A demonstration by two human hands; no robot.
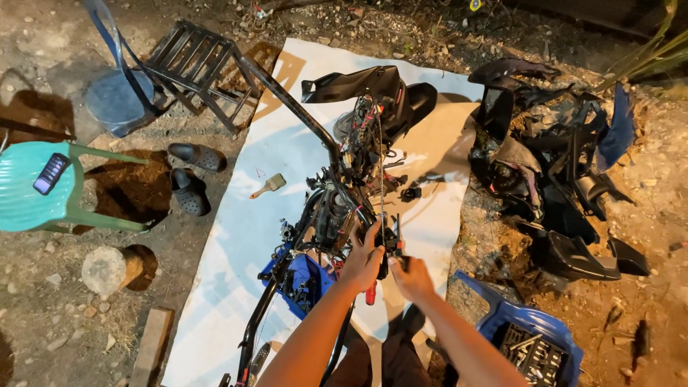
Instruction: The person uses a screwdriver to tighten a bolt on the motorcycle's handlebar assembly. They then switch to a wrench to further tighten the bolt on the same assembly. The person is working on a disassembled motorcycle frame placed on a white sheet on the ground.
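Left hand (363, 259) and right hand (410, 276) on stripped motorcycle frame (337, 208)

Black motorcycle frame (337, 193), white tarp (251, 236), blue crate (304, 283), teal stool (29, 190), red-handled screwdriver (370, 292).

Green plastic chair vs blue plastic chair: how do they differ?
The green plastic chair lies at left on bare dirt with a phone on it; the blue plastic chair sits at lower right, by the right hand, holding metal tools. Green shows legs; blue is cut off by the frame. Both are moulded plastic.
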